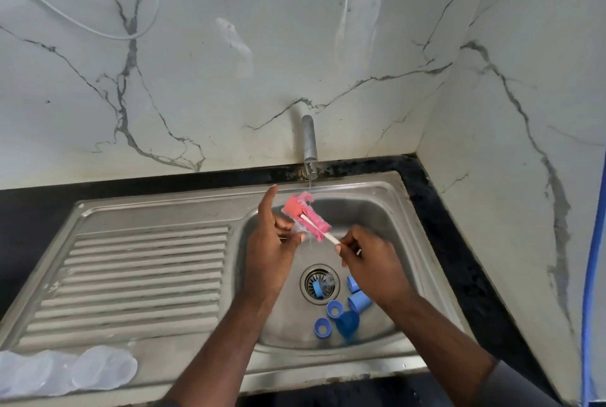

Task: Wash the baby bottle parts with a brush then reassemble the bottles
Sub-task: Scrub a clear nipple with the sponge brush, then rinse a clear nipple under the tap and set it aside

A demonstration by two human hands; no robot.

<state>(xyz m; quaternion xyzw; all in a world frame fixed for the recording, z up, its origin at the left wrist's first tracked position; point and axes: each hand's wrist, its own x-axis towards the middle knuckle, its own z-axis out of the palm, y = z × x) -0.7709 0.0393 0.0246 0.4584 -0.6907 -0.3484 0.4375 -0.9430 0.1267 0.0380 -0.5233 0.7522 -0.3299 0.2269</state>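
Observation:
Over the steel sink basin point(387, 219), my right hand point(369, 257) grips the white handle of a pink bottle brush point(305, 214). The brush head lies under a thin stream from the tap point(309, 141). My left hand point(273, 239) pinches a small clear part point(300, 231) against the brush, index finger pointing up. Several blue rings and caps point(342, 310) lie on the basin floor, one blue piece on the drain point(319, 282). Clear bottle bodies point(101, 369) lie at the front left of the draining board.
The ribbed draining board point(137, 275) spreads to the left of the basin. Marble walls close in behind and on the right. A black counter edge point(459, 259) borders the sink. A blue hose point(590, 275) hangs at the far right.

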